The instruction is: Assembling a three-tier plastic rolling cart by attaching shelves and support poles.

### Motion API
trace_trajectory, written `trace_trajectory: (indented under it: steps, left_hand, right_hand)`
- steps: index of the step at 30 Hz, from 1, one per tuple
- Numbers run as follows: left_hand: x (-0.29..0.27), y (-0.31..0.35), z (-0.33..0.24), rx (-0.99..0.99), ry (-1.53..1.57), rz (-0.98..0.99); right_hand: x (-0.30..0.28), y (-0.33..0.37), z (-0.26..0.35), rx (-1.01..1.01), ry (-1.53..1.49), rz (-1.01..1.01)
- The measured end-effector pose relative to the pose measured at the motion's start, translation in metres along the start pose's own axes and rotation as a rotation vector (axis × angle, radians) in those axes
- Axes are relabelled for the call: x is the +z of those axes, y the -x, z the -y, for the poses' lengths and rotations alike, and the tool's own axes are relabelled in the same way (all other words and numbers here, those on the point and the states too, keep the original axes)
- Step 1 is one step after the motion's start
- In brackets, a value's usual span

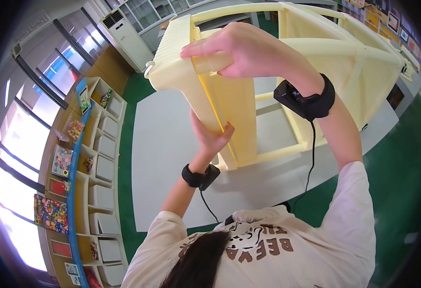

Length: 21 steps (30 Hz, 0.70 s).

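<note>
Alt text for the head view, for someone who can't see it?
Left hand and right hand grip one end of a large cream plastic frame on a light grey table. Low shelving lines the left.

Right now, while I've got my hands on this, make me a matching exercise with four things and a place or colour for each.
1. Left hand
2. Right hand
3. Floor
4. Floor-standing air conditioner

A. White, upper left
B. Higher on the cream plastic structure
C. Green
D. Lower on that structure

Pairs: 1-D, 2-B, 3-C, 4-A.
</note>
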<state>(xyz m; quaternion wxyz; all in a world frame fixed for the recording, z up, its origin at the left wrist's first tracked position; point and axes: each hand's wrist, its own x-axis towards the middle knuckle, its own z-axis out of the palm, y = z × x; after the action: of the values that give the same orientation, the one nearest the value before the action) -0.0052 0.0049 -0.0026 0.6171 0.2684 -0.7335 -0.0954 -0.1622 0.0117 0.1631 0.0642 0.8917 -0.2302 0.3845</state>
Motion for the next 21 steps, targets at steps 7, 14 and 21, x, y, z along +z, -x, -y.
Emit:
trace_trajectory:
  steps: [7,14,21]
  left_hand:
    - [-0.001,-0.005,-0.003,0.026,-0.016,0.015]
    - [0.000,-0.003,-0.004,0.043,-0.001,-0.015]
    - [0.002,-0.002,-0.003,-0.017,0.007,-0.021]
  right_hand:
    - [-0.004,-0.001,0.003,0.045,-0.006,0.036]
    - [-0.014,-0.006,0.007,0.029,0.039,0.086]
    - [-0.001,-0.002,0.006,0.095,0.074,-0.033]
